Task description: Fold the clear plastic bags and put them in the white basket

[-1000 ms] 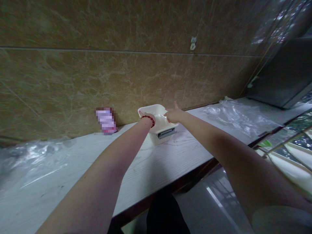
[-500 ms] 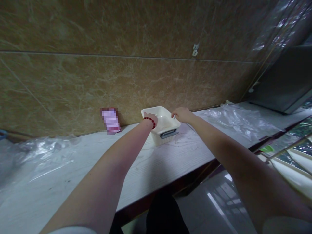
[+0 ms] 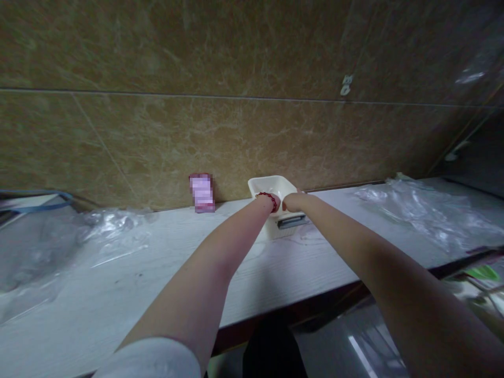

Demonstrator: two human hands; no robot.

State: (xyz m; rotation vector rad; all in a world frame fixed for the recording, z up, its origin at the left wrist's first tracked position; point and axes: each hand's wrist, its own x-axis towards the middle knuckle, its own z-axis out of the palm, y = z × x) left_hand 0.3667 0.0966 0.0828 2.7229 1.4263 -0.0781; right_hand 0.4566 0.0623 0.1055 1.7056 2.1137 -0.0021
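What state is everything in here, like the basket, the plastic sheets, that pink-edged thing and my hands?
White basket: upright, open-topped
Left plastic sheet: crumpled, spread out
Right plastic sheet: crumpled, lying loose
Pink-edged item: upright against the wall, face pixelated
Left hand: inside the basket, grip unclear
Right hand: at the basket's rim, grip unclear
Red bracelet: worn on the left wrist

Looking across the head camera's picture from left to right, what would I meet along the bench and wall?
Crumpled clear plastic, blurred pink item, cream basket, small white wall fixture, more clear plastic.
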